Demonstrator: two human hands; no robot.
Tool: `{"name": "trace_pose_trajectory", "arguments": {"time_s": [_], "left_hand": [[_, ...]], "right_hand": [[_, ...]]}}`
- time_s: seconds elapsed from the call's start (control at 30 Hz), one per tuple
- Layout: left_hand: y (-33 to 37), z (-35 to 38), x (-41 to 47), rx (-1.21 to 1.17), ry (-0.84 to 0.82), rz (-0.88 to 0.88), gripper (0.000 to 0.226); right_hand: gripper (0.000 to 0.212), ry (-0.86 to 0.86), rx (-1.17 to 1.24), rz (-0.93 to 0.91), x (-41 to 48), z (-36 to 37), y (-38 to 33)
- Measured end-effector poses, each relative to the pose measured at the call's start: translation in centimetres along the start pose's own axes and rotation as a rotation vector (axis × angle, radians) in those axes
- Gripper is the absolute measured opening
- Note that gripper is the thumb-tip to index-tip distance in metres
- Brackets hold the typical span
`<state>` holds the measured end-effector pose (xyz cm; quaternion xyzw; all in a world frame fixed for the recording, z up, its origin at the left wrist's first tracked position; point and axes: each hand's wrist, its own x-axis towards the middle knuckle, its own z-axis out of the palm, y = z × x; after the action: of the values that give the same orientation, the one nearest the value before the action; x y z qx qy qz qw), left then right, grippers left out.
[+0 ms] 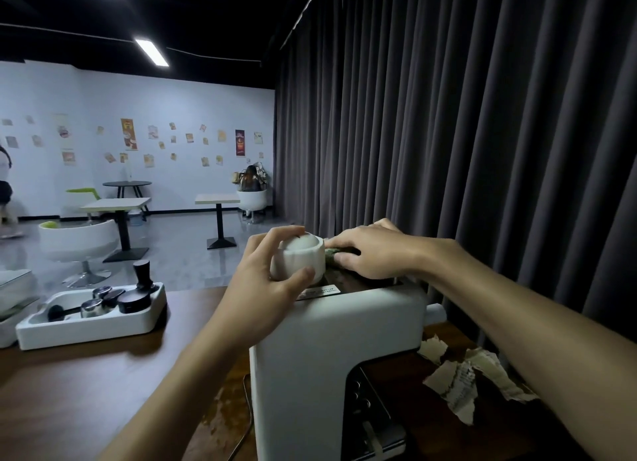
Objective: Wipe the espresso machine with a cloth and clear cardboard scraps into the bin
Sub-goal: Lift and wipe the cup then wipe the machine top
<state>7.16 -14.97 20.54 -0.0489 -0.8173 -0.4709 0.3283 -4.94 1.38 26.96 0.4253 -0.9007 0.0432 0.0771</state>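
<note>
A: White casing, centre of the head view: what is marked there?

B: The espresso machine is shown standing on a dark wooden table, seen from above and behind.

A: How is the left hand shown?

B: It is curled round a white cup at the top of the machine, with the thumb on the near side and the fingers over the rim. Whether the cup is resting or lifted cannot be told.

A: And the right hand?

B: It is laid over a green cloth on the machine's top, just beside the cup. The fingers are kept nearly straight and the cloth is pressed down, not clenched.

A: Where are the cardboard scraps located?

B: They are seen lying torn on the table to the right of the machine, beneath the right forearm.

A: What else is labelled?

B: A white tray of coffee tools, with a black tamper in it, is placed at the left. A dark curtain is hung behind the table.
</note>
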Motion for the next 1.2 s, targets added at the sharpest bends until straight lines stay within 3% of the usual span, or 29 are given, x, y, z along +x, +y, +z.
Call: {"name": "trace_pose_trajectory", "arguments": {"time_s": [0.27, 0.6, 0.8, 0.9, 1.03, 1.2], "left_hand": [[0.3, 0.1, -0.2, 0.025, 0.005, -0.003, 0.046], [0.1, 0.1, -0.1, 0.015, -0.001, -0.011, 0.047], [0.4, 0.0, 0.1, 0.076, -0.001, -0.014, 0.047], [0.4, -0.3, 0.2, 0.097, -0.023, 0.003, 0.044], [-0.2, -1.6, 0.6, -0.002, -0.115, -0.004, 0.039], [-2.1, -1.8, 0.8, 0.026, -0.095, -0.01, 0.049]], "right_hand": [[0.038, 0.03, 0.082, -0.159, -6.0, -0.4, -0.1], [0.038, -0.036, -0.01, -0.004, 0.5, 0.0, -1.9], [0.039, -0.054, 0.079, -0.012, -2.1, -0.7, -2.0], [0.038, 0.002, 0.165, -0.075, -6.2, -0.5, -2.1], [0.038, 0.214, 0.238, -0.139, -10.2, 1.5, -2.2], [0.038, 0.434, 0.221, 0.012, -10.7, 5.3, -3.5]]}}
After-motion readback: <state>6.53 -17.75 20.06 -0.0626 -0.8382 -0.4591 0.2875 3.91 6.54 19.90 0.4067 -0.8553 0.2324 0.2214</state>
